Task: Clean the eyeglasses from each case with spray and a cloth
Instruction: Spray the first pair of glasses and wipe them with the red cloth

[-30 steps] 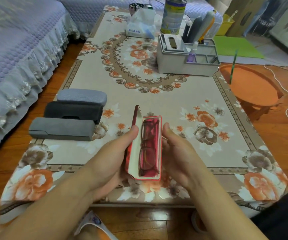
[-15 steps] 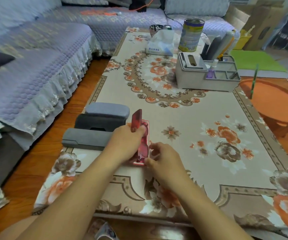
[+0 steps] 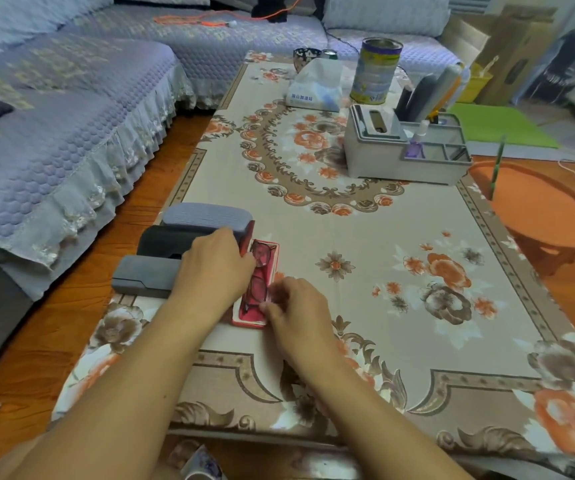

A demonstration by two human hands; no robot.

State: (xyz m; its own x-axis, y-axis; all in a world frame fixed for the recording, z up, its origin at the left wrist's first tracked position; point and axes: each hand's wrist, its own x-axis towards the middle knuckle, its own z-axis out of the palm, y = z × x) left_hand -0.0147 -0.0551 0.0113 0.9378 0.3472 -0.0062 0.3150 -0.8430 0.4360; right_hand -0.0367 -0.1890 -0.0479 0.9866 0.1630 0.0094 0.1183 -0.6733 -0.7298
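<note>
While the red case (image 3: 256, 289) lies open on the flowered tablecloth (image 3: 400, 237), just beside the three closed cases at the table's left edge, the person works at it with both hands. The left hand (image 3: 215, 268) lies over the case's left side with its fingers curled against the raised lid, which I take for a way of pinning the case down and holding the lid back so that it neither slides nor drops shut. The right hand (image 3: 296, 306) has come in from the near end, its fingertips bent down into the tray at the eyeglasses (image 3: 260, 271); they seem to be nipping the frame's near end, though the knuckles hide the contact itself, so I cannot tell whether the grip is made. The glasses lie folded lengthwise in the tray, dark red like their case.

The light grey case (image 3: 206, 216), the black case (image 3: 164, 239) and the dark grey case (image 3: 144, 275) sit stacked side by side, touching, probably queued for their turn. A small spray bottle (image 3: 415, 143) stands in the grey organiser (image 3: 400, 161) well apart, at the far side, with a tissue pack (image 3: 315, 88) beyond; I see no cloth to hand yet. To my eye the job is barely begun.
</note>
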